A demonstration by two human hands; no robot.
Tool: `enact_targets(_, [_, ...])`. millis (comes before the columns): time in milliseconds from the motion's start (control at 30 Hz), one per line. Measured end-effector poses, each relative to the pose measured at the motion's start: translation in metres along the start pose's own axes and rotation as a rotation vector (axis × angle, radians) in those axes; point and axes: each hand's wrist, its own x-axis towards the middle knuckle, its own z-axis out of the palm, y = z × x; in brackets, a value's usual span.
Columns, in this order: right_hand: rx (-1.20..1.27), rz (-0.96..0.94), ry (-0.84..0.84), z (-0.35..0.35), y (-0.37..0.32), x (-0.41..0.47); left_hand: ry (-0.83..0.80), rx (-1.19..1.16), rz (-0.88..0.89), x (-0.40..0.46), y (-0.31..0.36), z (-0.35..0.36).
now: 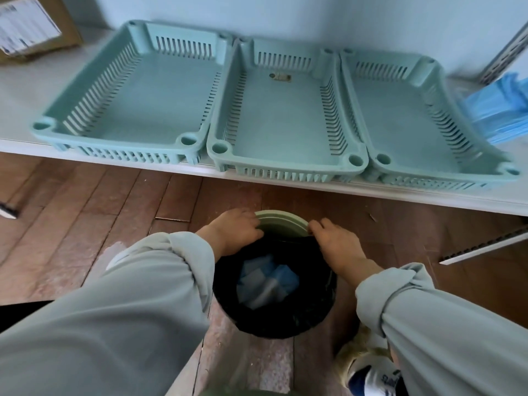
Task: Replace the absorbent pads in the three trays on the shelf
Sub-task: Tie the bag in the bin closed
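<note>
your left hand (237,228) and right hand (334,238) pinch the black bin bag (274,318) at its far rim. three green plastic trays (285,110) wait bare along the shelf's front edge. tug hard and it may rip.

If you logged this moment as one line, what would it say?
trays: three on shelf, no pads | bin: used pads inside | left hand, right hand: grip on black liner at rim | fresh blue pads: right of trays
</note>
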Motion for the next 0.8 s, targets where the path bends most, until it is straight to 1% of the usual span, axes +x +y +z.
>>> enact_targets(67, [-0.039,0.021,-0.066,-0.001,-0.002,0.0,-0.16,-0.001,-0.054,-0.005,-0.001,0.003])
enact_targets(167, [-0.108,0.064,-0.11,-0.003,-0.002,-0.002,-0.18,0.043,-0.084,-0.007,0.0,0.003])
enact_targets(233, [-0.137,0.028,-0.083,-0.003,-0.001,-0.004,-0.164,0.033,-0.108,-0.01,0.0,0.005])
enact_targets(333, [-0.178,-0.055,-0.049,-0.002,-0.001,-0.01,-0.169,0.083,-0.104,-0.02,0.001,0.008])
enact_targets(400, [-0.133,-0.017,-0.01,-0.002,-0.001,-0.013,-0.213,0.055,-0.135,-0.023,0.003,0.011])
enact_targets(433, [-0.06,0.057,-0.002,0.0,-0.001,-0.015,-0.25,0.004,-0.187,-0.024,0.005,0.01])
enact_targets(467, [0.059,0.173,-0.008,-0.001,0.0,-0.016,-0.285,-0.092,-0.281,-0.025,0.007,0.008])
enact_targets(533, [0.375,0.43,-0.052,0.0,0.0,-0.021,-0.277,-0.422,-0.535,-0.031,0.01,0.007])
enact_targets(567, [0.493,0.496,-0.054,0.004,0.001,-0.022,-0.232,-0.586,-0.637,-0.033,0.01,0.008])
enact_targets(600, [0.551,0.514,-0.047,0.006,0.002,-0.024,-0.172,-0.723,-0.705,-0.035,0.011,0.01])
enact_targets(667, [0.593,0.478,-0.045,0.007,0.004,-0.029,-0.104,-0.897,-0.735,-0.04,0.011,0.009])
enact_targets(733, [0.647,0.428,-0.114,0.008,0.007,-0.032,-0.126,-0.958,-0.73,-0.045,0.013,0.01])
enact_targets(800, [0.683,0.454,-0.212,0.011,0.009,-0.037,-0.132,-0.969,-0.8,-0.052,0.012,0.016])
